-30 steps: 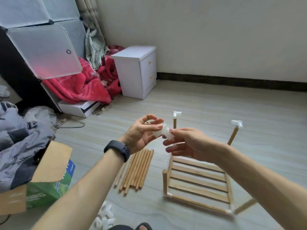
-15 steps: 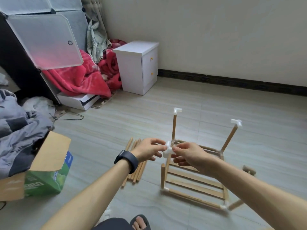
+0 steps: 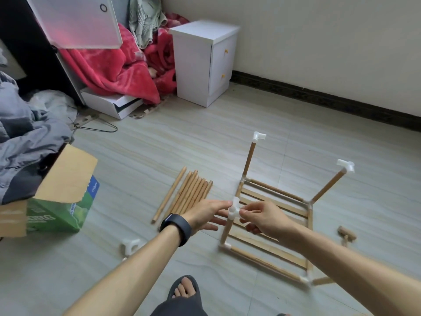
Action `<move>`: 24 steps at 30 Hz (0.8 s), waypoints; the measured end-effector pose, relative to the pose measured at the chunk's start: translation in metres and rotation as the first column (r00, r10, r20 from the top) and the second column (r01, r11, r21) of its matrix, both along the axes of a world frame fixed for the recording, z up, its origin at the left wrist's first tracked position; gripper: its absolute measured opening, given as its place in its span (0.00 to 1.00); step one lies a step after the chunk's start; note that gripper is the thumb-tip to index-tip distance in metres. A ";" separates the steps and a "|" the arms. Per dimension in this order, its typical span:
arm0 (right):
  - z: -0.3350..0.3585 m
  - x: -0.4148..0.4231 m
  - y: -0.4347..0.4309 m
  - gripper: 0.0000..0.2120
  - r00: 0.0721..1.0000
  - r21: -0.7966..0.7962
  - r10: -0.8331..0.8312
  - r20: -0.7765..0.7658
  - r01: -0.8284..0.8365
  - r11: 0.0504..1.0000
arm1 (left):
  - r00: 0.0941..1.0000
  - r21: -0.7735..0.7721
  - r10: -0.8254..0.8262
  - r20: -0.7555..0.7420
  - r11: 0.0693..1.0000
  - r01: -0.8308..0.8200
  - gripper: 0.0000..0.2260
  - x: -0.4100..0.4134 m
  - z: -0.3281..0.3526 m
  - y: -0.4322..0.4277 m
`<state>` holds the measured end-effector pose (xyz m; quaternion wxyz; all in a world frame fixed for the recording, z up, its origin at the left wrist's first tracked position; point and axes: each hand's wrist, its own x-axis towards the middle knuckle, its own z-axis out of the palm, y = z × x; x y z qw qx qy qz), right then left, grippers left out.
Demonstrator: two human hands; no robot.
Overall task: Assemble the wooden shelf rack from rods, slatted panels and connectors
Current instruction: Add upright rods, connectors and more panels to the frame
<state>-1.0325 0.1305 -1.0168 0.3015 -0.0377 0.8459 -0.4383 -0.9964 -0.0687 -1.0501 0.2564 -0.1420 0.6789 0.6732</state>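
A slatted wooden panel [image 3: 271, 238] lies flat on the floor with white connectors at its corners. Three rods stand up from it: the far left rod [image 3: 248, 158] and far right rod [image 3: 328, 184] each carry a white connector on top. On the near left rod [image 3: 226, 231] sits a white connector [image 3: 234, 209]. My right hand [image 3: 264, 216] pinches this connector from the right. My left hand [image 3: 206, 214] touches it from the left with straight fingers. A bundle of loose rods [image 3: 189, 193] lies on the floor left of the panel.
A spare white connector [image 3: 130, 245] lies on the floor by my left forearm. A green cardboard box [image 3: 57, 201] stands at the left, and a white bedside cabinet [image 3: 205, 62] at the back. A short wooden piece [image 3: 346, 233] lies right of the panel. My sandalled foot [image 3: 184, 288] is below.
Both hands came down with the white connector from mid-air to the top of the near left rod. The camera tilted downward.
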 end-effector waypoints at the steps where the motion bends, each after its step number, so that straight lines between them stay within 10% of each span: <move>1: -0.001 0.002 -0.001 0.09 1.000 0.018 0.016 -0.016 -0.016 1.000 | 1.000 0.010 0.008 -0.009 1.000 -0.008 0.20 0.000 -0.001 0.000; 24: -0.018 0.011 0.007 0.10 0.998 0.024 -0.036 -0.060 0.037 0.999 | 0.977 -0.032 0.012 -0.213 0.999 -0.019 0.11 0.001 -0.030 0.012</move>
